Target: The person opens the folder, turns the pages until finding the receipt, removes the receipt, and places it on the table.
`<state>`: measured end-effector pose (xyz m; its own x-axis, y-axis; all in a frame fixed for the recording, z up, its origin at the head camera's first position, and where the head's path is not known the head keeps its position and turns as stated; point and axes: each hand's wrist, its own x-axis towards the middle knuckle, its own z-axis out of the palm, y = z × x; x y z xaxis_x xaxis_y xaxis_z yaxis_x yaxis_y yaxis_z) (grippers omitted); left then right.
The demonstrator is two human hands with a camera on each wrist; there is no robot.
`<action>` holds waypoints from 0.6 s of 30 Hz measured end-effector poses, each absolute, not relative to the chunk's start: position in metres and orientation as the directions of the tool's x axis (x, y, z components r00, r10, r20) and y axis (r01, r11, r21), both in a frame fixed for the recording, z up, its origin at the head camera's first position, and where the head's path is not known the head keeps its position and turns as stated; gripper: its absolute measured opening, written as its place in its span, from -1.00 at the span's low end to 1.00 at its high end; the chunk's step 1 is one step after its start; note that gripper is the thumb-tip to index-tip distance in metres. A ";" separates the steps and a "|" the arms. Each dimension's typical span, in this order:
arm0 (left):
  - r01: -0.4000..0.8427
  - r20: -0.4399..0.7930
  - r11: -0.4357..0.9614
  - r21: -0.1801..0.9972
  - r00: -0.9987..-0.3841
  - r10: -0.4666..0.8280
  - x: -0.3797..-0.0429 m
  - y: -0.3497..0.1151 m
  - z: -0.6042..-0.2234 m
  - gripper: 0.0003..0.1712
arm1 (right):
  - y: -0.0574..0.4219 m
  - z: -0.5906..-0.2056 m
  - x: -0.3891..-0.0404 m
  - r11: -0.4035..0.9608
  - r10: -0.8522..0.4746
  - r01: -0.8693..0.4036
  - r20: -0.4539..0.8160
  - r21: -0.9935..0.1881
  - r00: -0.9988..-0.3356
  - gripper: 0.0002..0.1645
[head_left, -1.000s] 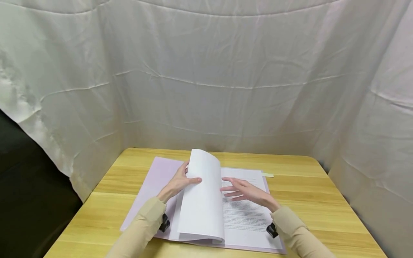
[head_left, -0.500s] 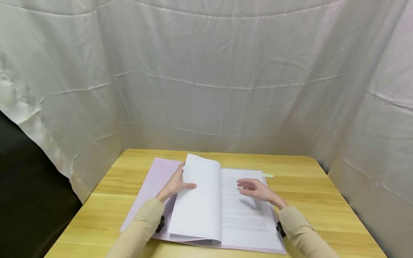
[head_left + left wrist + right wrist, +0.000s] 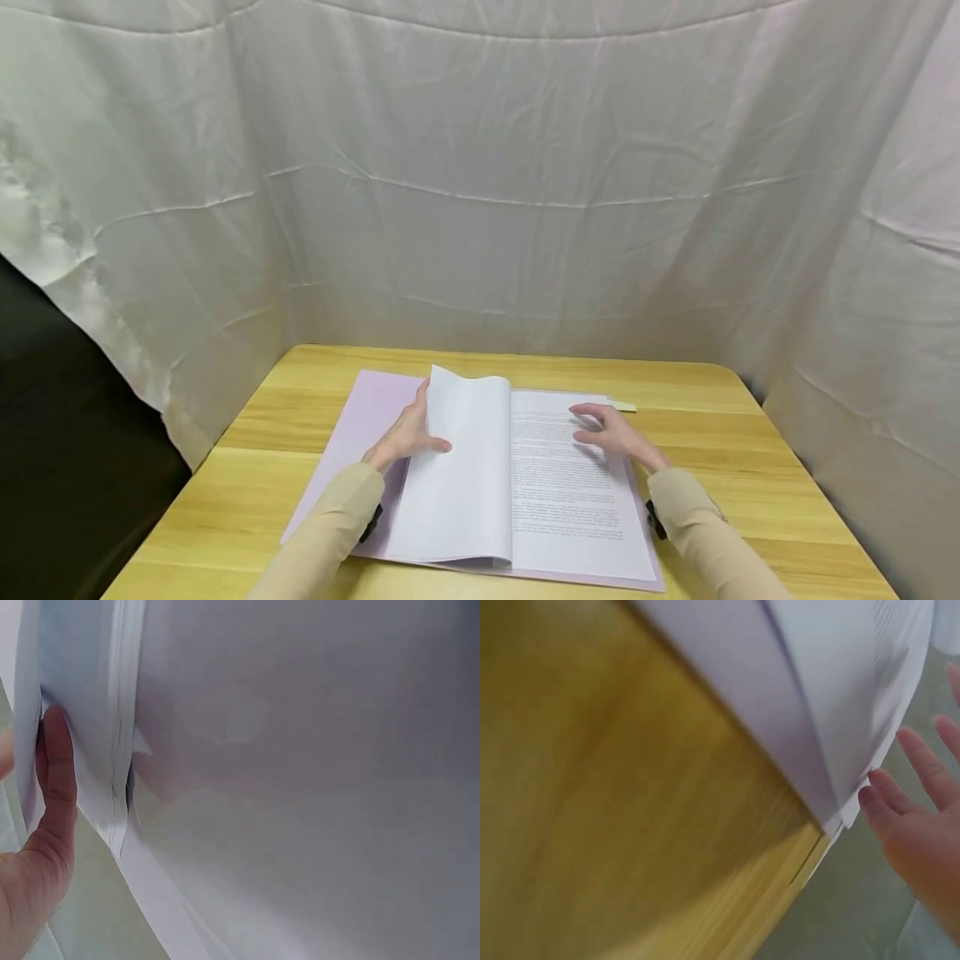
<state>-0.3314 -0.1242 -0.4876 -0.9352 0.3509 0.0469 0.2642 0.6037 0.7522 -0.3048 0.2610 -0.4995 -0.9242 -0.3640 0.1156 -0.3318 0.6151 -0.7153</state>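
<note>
A pale purple folder [image 3: 381,396] lies spread on the table, holding a stack of paper. My left hand [image 3: 408,433] pinches turned pages [image 3: 461,483] at their left edge, thumb on the blank upper face and fingers behind. In the left wrist view, the hand [image 3: 56,802] reaches between hanging sheets [image 3: 90,757]. The pages curve up from the fold, their far left corner raised. My right hand [image 3: 617,435] hovers over the upper right of the printed page [image 3: 566,508], fingers loosely bent and holding nothing.
A small pale yellow tab [image 3: 624,407] sticks out past the folder's right edge near the top. The wooden table [image 3: 750,500] extends on both sides. Grey-white cloth [image 3: 510,208] hangs behind and around it.
My left hand has lowered the turned pages leftward, so they lie flatter. The right hand has moved away from the pages, rightward across the printed sheet.
</note>
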 end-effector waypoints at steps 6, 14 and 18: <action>0.284 0.049 0.607 0.742 -0.926 0.373 -0.332 -0.127 -0.492 0.53 | 0.265 -0.501 -0.310 0.692 -0.269 -0.243 0.070 -0.679 -0.961 -0.37; 0.313 0.035 0.654 0.689 -0.915 0.401 -0.335 -0.130 -0.495 0.47 | 0.273 -0.509 -0.319 0.735 -0.227 -0.225 0.080 -0.640 -0.971 -0.35; 0.294 0.008 0.677 0.674 -0.920 0.392 -0.333 -0.132 -0.496 0.44 | 0.274 -0.509 -0.323 0.754 -0.210 -0.210 0.074 -0.623 -0.975 -0.32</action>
